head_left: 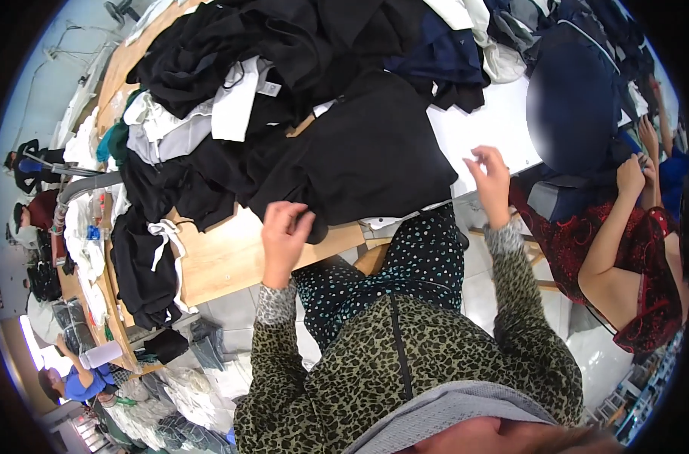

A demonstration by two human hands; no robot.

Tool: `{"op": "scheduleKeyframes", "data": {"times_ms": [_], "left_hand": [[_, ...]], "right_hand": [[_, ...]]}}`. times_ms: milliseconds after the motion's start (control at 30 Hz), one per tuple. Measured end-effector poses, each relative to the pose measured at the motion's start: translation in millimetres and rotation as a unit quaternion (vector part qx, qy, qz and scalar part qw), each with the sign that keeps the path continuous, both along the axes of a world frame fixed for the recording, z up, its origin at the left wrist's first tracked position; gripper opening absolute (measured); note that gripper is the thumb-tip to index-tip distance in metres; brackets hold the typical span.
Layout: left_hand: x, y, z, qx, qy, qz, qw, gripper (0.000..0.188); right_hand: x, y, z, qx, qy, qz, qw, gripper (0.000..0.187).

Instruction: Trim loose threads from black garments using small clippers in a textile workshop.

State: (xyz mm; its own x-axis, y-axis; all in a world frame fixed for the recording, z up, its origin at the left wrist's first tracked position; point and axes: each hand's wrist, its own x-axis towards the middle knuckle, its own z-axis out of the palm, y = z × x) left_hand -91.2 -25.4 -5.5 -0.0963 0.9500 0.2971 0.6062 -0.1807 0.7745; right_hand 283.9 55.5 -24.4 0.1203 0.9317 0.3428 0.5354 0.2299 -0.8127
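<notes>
A black garment point(382, 147) lies spread over the table in front of me, its lower edge near the table's front edge. My left hand point(284, 236) hovers at the garment's near left corner, fingers loosely curled, thumb apart from them. Whether it touches the cloth is hard to tell; I see nothing held in it. To the right, past the garment's right edge, my right hand point(491, 185) is raised over the white table surface point(484, 125). Its fingers are bent but apart, with nothing between them.
Heaped black clothes point(261, 45) cover the far side, with white pieces point(234, 106) among them. Navy cloth point(575, 106) lies at the right. A person in red patterned clothing point(601, 257) sits close on my right. Bagged garments point(200, 393) lie at lower left.
</notes>
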Motion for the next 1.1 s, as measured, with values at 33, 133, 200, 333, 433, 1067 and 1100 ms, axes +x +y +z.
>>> {"op": "scheduleKeyframes", "data": {"times_ms": [33,133,200,333,433,1067,1100], "left_hand": [[9.2,-4.5,-8.9,-0.026,0.006,-0.023,0.999,0.025],[30.5,-4.2,-17.8,-0.071,0.127,-0.052,0.988,0.032],[34.5,2.8,-27.2,-0.084,0.157,-0.057,0.982,0.032],[27.1,9.5,-46.3,-0.057,0.158,-0.07,0.983,0.023],[20.6,9.3,-45.0,-0.087,-0.061,-0.066,0.992,0.014],[8.6,6.1,-33.2,-0.226,-0.559,0.073,0.794,0.015],[5.4,4.2,-33.5,-0.233,-0.616,0.054,0.751,0.016]], "right_hand": [[0.0,-15.8,-6.9,0.01,-0.003,0.007,1.0,0.026],[-9.4,-53.2,-23.5,-0.015,-0.095,0.061,0.994,0.043],[-14.5,-60.3,-38.8,-0.008,-0.155,0.048,0.987,0.048],[-15.2,-57.0,-44.0,-0.021,-0.171,0.048,0.984,0.043],[-15.9,-55.9,-36.3,-0.05,-0.157,0.069,0.984,0.038],[-17.4,-27.4,-7.2,-0.301,0.732,0.118,0.6,0.024],[-24.4,-27.3,-0.7,-0.311,0.721,0.094,0.612,0.024]]}}
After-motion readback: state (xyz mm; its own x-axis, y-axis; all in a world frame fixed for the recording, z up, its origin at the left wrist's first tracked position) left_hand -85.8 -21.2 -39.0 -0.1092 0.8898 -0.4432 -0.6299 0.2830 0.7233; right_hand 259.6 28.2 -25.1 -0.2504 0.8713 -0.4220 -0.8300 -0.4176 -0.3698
